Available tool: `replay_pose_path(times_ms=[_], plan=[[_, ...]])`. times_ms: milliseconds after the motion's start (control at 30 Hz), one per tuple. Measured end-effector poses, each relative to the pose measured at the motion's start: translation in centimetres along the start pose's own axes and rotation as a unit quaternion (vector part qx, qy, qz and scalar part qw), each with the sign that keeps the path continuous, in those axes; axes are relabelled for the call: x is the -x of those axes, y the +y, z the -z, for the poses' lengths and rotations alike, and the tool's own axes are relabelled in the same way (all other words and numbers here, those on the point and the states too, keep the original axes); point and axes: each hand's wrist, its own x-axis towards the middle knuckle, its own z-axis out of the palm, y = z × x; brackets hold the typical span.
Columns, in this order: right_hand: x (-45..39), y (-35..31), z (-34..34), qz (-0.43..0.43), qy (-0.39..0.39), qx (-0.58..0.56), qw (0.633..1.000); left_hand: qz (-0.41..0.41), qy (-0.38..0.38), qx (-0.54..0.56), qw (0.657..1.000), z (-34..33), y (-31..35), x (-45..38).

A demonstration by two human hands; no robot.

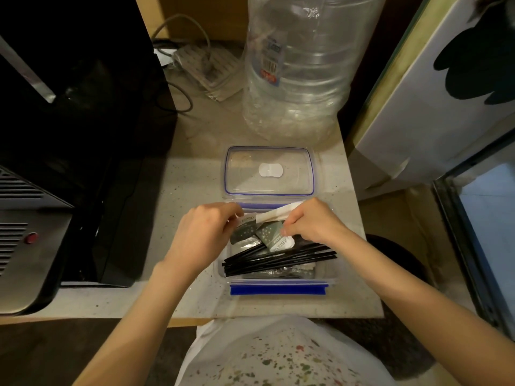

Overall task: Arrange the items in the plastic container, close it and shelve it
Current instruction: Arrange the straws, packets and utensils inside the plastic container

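Note:
A clear plastic container [223,270] with blue clips stands open on the counter in front of me. Inside lie a bundle of black straws [281,260] and several small dark green sachets [269,232]. Its clear lid [269,171] with a blue seal and a white sticker lies flat just behind it. My left hand [200,235] pinches the left end of a white paper packet [278,213] at the container's far edge. My right hand [312,221] grips the packet's right part, its fingertips touching a sachet.
A big empty clear water bottle [298,65] stands behind the lid. A black appliance [69,107] and a silver machine [28,246] fill the left. A power strip with cables [206,65] lies at the back. A white board [446,93] leans at the right.

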Motion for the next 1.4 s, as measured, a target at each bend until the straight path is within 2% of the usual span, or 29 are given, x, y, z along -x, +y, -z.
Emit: replay_pose_path(times_ms=[167,367,500,667,767,867,933,1000,1167,1400], plan=[[0.2,0.0,0.0,-0.045,-0.045,-0.068,0.996,0.032,0.009,-0.016,0.999,-0.8,0.1,0.5],[0.6,-0.1,0.1,-0.086,-0.031,-0.211,0.973,0.04,0.005,-0.059,0.997,-1.5,0.7,0.3],[0.8,-0.1,1.1,-0.109,-0.048,-0.252,0.96,0.044,0.006,-0.061,0.997,-1.7,0.5,0.1],[1.4,0.0,2.3,-0.16,-0.124,-0.27,0.941,0.045,0.007,-0.019,0.999,-1.6,0.3,-0.1],[2.5,0.0,2.8,-0.115,-0.165,-0.282,0.938,0.087,0.012,0.068,0.994,-0.9,0.4,-0.4],[3.4,0.1,3.0,-0.015,-0.12,-0.302,0.946,0.184,0.006,0.204,0.962,0.3,0.9,-0.8],[3.7,0.1,3.0,0.036,-0.064,-0.281,0.957,0.238,-0.014,0.323,0.916,0.8,1.2,-1.0],[3.8,0.1,2.6,0.063,-0.025,-0.263,0.962,0.248,-0.04,0.406,0.879,1.0,1.7,-1.1],[3.5,0.5,1.5,0.083,0.006,-0.265,0.961,0.241,-0.068,0.459,0.852,0.6,2.2,-1.2],[3.5,1.3,1.2,0.047,-0.054,-0.353,0.933,0.242,-0.089,0.507,0.822,-0.1,2.0,-1.4]])
